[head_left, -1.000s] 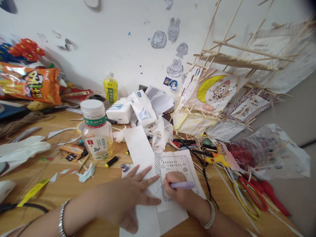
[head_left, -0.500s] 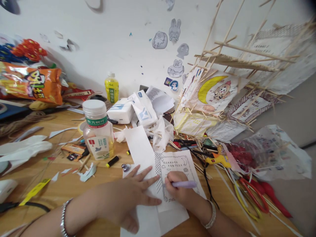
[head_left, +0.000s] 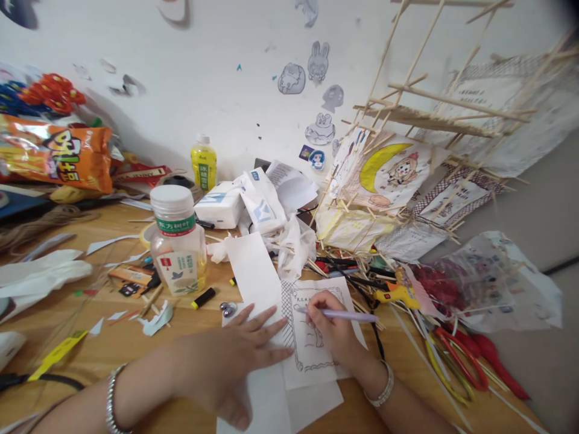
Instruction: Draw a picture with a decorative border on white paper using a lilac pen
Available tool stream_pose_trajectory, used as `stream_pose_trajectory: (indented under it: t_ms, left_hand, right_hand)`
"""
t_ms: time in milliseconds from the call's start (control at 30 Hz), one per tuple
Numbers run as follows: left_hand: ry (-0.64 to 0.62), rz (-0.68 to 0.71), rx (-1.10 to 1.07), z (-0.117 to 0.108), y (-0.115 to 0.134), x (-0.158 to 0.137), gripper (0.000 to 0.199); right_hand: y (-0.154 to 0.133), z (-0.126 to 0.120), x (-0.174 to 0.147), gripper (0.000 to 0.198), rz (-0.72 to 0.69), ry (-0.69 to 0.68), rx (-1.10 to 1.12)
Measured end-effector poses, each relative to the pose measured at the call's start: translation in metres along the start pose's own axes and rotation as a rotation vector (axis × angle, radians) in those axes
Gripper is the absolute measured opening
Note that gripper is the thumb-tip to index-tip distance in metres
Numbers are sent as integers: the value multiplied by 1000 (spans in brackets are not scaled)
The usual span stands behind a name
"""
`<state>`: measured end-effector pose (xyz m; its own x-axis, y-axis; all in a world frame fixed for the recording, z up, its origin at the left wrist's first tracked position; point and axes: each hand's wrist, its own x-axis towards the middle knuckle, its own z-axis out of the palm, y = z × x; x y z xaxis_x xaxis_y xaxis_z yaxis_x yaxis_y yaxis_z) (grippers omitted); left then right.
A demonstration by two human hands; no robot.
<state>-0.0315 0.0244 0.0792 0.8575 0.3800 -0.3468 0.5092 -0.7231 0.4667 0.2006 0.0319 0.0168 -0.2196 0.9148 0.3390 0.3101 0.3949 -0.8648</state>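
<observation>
Left hand (head_left: 226, 367) palm down, fingers splayed, gripping nothing; it lies across the white paper strip (head_left: 253, 265), index fingertip at the hatched left border of the drawing sheet (head_left: 307, 378), thumb angled back toward the wearer; forearm enters from lower left, beaded bracelet (head_left: 111, 401) on the wrist.

Right hand (head_left: 335, 331) curled over the sheet, fingers pinching a lilac pen (head_left: 355, 315) near its front end; barrel close to level, tip aimed left at the sheet's upper left part, back end out past the right edge; can't tell if tip touches paper; forearm enters from lower right, wrist carrying a silver bangle (head_left: 384, 386).

Sheet sits right of the strip, on the wooden table (head_left: 149, 343); capped jar (head_left: 178, 241) stands beyond the left hand.
</observation>
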Motion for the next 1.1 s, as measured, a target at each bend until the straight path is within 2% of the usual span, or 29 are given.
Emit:
stream_pose_trajectory:
  t_ms: [133, 233, 300, 467, 667, 800, 1100]
  left_hand:
    - [35, -25, -9, 3, -2, 1, 94]
    - [51, -11, -12, 6, -4, 2, 92]
    - [50, 41, -18, 7, -5, 3, 90]
    - [77, 88, -46, 10, -7, 7, 93]
    - [115, 91, -46, 15, -10, 9, 94]
    - [91, 73, -16, 15, -11, 10, 94]
    - [72, 60, 8, 12, -7, 9, 95]
  right_hand:
    - [-3, -4, 8, 22, -30, -55, 129]
    - [-2, -4, 9, 27, 51, -118, 236]
    - [0, -3, 8, 27, 124, -114, 248]
    - [2, 3, 7, 31, 191, -134, 155]
    - [1, 9, 4, 32, 145, -168, 32]
    - [3, 8, 3, 32, 95, -165, -38]
    - [3, 6, 3, 31, 75, -209, -40]
